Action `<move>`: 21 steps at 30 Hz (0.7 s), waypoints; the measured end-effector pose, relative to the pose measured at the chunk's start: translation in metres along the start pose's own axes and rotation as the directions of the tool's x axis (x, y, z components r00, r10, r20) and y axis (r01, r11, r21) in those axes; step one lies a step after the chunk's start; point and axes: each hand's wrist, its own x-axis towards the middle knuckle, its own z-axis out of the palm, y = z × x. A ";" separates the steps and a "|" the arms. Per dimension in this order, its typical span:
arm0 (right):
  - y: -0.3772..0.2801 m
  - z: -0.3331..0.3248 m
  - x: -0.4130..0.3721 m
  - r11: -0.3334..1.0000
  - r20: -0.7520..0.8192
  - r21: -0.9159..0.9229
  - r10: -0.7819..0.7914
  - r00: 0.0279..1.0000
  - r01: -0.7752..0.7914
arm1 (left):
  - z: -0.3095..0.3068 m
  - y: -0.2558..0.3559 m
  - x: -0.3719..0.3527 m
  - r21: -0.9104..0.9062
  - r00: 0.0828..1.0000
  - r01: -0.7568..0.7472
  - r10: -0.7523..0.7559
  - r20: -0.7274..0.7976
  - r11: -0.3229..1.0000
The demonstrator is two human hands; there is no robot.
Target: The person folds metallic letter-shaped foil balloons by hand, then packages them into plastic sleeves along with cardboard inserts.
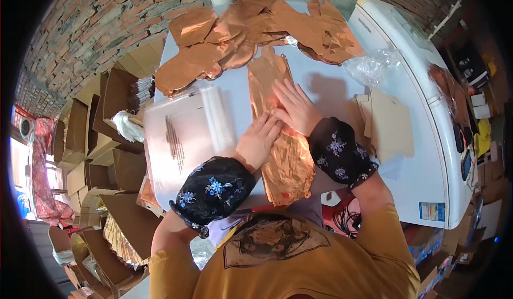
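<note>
A long, flat copper-coloured foil piece (288, 165) lies lengthwise on the pale table (243, 93), its near end at the table's front edge. My left hand (260, 138) rests on its left side, fingers laid flat and pointing up and to the right. My right hand (297, 106) presses flat on the foil a little farther away, fingers spread, its thumb near the left fingertips. More copper foil pieces (235, 29) lie in an overlapping arc along the far side. Left of my left hand is a stack of clear plastic bags (184, 133).
Beige card pieces (393, 122) and crumpled clear plastic (374, 68) lie to the right, beside a white appliance (441, 138). Open cardboard boxes (125, 170) crowd the left side. A white glove-like bundle (128, 126) hangs by the table's left edge. Behind stands a brick wall (117, 18).
</note>
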 end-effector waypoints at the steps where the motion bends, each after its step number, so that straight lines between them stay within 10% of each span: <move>1: 0.003 0.007 0.004 0.999 0.005 -0.009 0.044 0.999 -0.044 | 0.000 0.000 0.001 -0.019 1.000 0.007 -0.007 -0.013 1.000; 21: 0.025 0.021 0.027 0.980 0.153 -0.028 0.198 0.968 -0.196 | -0.004 0.005 0.000 -0.079 0.999 0.041 -0.042 -0.018 0.996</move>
